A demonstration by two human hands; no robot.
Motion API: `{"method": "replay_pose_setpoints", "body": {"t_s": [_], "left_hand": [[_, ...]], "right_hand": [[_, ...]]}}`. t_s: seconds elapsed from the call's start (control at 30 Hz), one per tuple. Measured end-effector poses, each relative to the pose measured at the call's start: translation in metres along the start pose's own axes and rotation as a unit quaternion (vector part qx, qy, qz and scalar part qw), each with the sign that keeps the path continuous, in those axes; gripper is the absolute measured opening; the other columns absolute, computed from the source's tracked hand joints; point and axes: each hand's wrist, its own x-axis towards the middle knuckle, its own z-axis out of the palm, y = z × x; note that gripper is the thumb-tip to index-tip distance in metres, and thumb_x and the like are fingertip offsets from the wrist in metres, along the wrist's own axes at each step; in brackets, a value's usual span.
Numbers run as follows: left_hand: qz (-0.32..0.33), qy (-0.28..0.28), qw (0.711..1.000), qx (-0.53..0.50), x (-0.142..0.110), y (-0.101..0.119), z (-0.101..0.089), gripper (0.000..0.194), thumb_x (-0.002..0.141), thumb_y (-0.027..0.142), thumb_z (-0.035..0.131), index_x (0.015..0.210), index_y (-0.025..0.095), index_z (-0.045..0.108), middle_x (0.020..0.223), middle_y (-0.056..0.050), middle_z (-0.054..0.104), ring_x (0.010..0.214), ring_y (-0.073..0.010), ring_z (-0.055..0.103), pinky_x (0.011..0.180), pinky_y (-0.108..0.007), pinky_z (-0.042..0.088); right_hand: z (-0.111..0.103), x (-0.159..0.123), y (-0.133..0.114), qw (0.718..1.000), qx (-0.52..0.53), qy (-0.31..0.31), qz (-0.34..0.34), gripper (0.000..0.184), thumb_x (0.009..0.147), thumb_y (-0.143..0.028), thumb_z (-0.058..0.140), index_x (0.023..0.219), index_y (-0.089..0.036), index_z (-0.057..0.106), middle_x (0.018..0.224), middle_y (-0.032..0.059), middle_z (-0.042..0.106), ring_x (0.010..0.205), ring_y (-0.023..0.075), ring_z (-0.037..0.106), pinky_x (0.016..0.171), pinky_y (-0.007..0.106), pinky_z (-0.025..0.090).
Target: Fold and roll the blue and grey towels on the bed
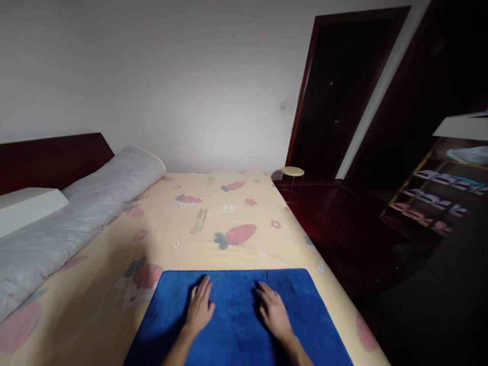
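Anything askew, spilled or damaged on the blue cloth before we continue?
Nothing stands out: the visible part of the blue cloth lies flat on the patterned sheet, below the left hand and right hand, with no spill or tear showing.

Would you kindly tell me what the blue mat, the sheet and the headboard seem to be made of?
Blue mat: probably plush fabric, soft-looking, with darker, brushed-looking patches.
Sheet: likely thin cloth, matte and printed, with slight creases; cotton or synthetic, I cannot tell.
Headboard: perhaps wood or veneer, judging by its dark red-brown, smooth face.
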Motion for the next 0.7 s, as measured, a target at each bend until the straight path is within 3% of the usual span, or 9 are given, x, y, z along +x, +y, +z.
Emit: {"method": "replay_pose_setpoints", "body": {"t_s": [0.07,0.13,0.23,0.37,0.53,0.63,0.7], "left_hand": [[0.02,-0.019,0.999,-0.04,0.015,0.037,0.019,0.073,0.072,0.008,0.045,0.145,0.017,0.04,0.157,-0.007,0.034,0.145,-0.0212,0.03,0.117,-0.041,0.031],[0.03,-0.044,0.997,-0.057,0.021,0.057,0.035,0.079,0.069,0.006,0.045,0.147,0.018,0.036,0.157,-0.006,0.034,0.145,-0.0205,0.029,0.119,-0.042,0.028],[0.047,-0.061,0.996,-0.045,0.02,0.048,0.045,0.079,0.069,0.005,0.044,0.147,0.021,0.038,0.156,-0.004,0.036,0.145,-0.0192,0.031,0.12,-0.043,0.026],[0.001,-0.033,0.999,0.006,0.006,-0.022,0.031,0.071,0.076,0.01,0.043,0.145,0.023,0.041,0.155,-0.003,0.039,0.143,-0.019,0.034,0.119,-0.043,0.03],[-0.111,-0.007,0.991,0.069,-0.017,-0.119,0.0,0.06,0.082,0.021,0.041,0.141,0.028,0.046,0.15,-0.002,0.047,0.139,-0.021,0.041,0.114,-0.046,0.035],[-0.14,0.002,0.988,0.068,-0.023,-0.148,-0.01,0.056,0.082,0.024,0.042,0.137,0.029,0.051,0.146,-0.002,0.052,0.135,-0.0211,0.046,0.108,-0.043,0.041],[-0.15,0.012,0.986,0.065,-0.02,-0.149,-0.011,0.055,0.081,0.024,0.042,0.135,0.027,0.053,0.144,-0.004,0.055,0.133,-0.0221,0.049,0.106,-0.043,0.042]], "right_hand": [[0.016,0.021,-0.042,0.998,0.027,-0.05,-0.01,0.058,0.084,-0.021,0.039,0.141,-0.022,0.048,0.155,0.0066,0.036,0.143,0.0228,0.03,0.116,0.046,0.026],[0.029,0.035,-0.068,0.994,0.048,-0.097,-0.019,0.062,0.084,-0.023,0.041,0.146,-0.019,0.042,0.157,0.007,0.03,0.146,0.0219,0.024,0.118,0.044,0.022],[0.035,0.043,-0.07,0.99,0.051,-0.13,-0.014,0.063,0.084,-0.026,0.043,0.146,-0.019,0.041,0.157,0.0073,0.028,0.146,0.022,0.023,0.118,0.044,0.02],[0.018,0.038,-0.012,0.995,0.006,-0.103,0.014,0.057,0.09,-0.036,0.04,0.144,-0.02,0.045,0.156,0.0081,0.032,0.145,0.0225,0.027,0.117,0.046,0.022],[-0.005,0.016,0.107,0.99,-0.081,0.028,0.111,0.056,0.092,-0.05,0.034,0.139,-0.024,0.051,0.15,0.0092,0.044,0.14,0.0261,0.037,0.112,0.051,0.03],[-0.011,0.003,0.157,0.976,-0.124,0.071,0.164,0.059,0.091,-0.05,0.033,0.138,-0.022,0.052,0.149,0.0094,0.046,0.139,0.0263,0.039,0.112,0.05,0.031],[-0.013,0.0,0.166,0.97,-0.139,0.077,0.185,0.058,0.09,-0.047,0.033,0.137,-0.019,0.053,0.148,0.0108,0.046,0.138,0.0267,0.04,0.112,0.05,0.031]]}}
